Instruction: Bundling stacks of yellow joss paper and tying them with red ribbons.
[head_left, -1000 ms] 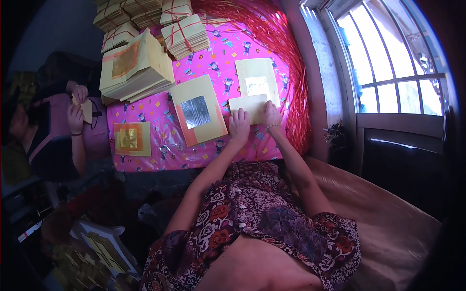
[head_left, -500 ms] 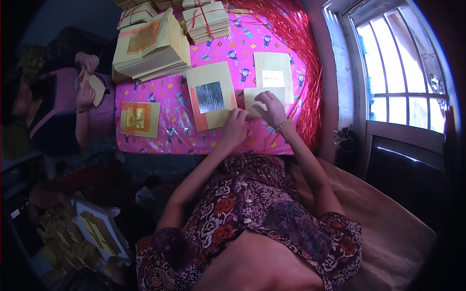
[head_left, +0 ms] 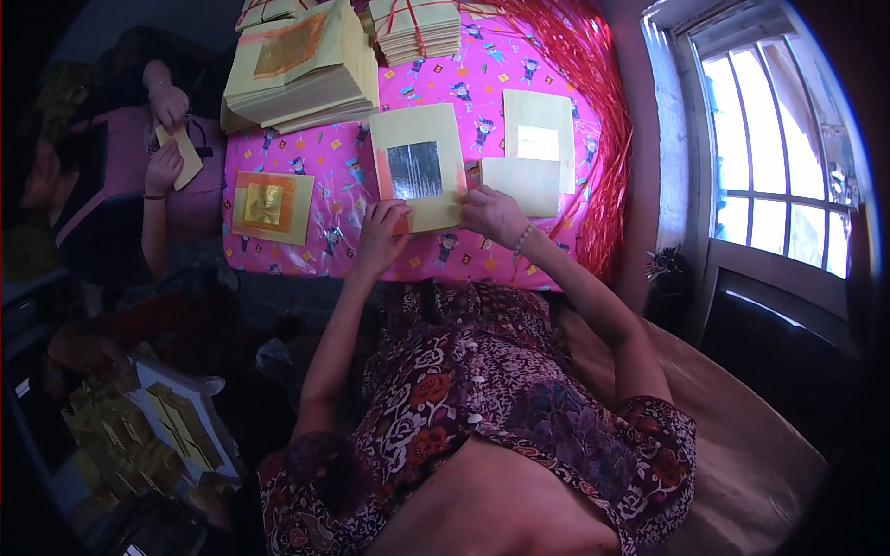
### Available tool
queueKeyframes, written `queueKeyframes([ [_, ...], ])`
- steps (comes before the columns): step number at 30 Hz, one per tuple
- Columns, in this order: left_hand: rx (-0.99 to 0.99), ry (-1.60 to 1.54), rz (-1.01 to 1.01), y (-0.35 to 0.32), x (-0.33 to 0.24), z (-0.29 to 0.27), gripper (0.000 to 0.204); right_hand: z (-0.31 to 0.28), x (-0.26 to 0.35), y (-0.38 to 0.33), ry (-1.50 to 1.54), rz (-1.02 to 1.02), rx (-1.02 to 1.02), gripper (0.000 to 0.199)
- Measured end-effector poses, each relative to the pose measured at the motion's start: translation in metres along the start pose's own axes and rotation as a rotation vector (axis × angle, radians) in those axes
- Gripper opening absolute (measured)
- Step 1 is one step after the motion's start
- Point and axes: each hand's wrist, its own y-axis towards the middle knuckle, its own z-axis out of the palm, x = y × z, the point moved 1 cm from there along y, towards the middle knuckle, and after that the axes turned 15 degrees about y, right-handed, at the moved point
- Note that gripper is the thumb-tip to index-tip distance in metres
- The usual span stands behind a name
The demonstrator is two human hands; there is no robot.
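A cream sheet of joss paper (head_left: 441, 125) with a silver foil square and orange-red edges lies in front of me on the pink tablecloth. My left hand (head_left: 380, 236) is closed at its lower left corner, fingertips over the paper. At the lower right edge, my right hand (head_left: 499, 221) pinches the sheet; its thumb is partly hidden. Just beyond that hand lies a pale blank sheet (head_left: 521, 181). It overlaps a larger cream sheet (head_left: 545, 113) bearing a white patch. To the left rests a joss paper sheet with a gold square (head_left: 266, 206).
A tall stack of joss paper (head_left: 315, 88) and bundles tied with red string (head_left: 417, 32) stand at the back. Red shiny strips (head_left: 607, 167) hang along the table's right side. At the left, another person's hands (head_left: 167, 139) hold folded paper. A barred window (head_left: 779, 139) is on the right.
My left hand has moved left to the silver-foil sheet's lower left corner. My right hand has left the pale sheet and come to the foil sheet's right edge. The view has shifted slightly.
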Motion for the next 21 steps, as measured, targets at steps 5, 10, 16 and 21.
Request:
queueKeyframes([
  [5, 0.033, -0.087, -0.011, -0.001, 0.003, -0.005, 0.050, -0.003, 0.003, 0.004, 0.087, 0.134, -0.065, 0.020],
  [10, 0.035, -0.123, -0.014, -0.003, 0.008, -0.007, 0.047, -0.012, 0.002, 0.010, 0.288, 0.225, -0.148, 0.021],
  [16, 0.053, -0.162, 0.005, -0.001, 0.011, -0.012, 0.043, -0.014, 0.002, 0.014, 0.416, 0.384, -0.148, 0.021],
  [21, 0.060, -0.178, -0.006, -0.001, 0.012, -0.013, 0.041, -0.015, 0.002, 0.015, 0.458, 0.385, -0.163, 0.021],
])
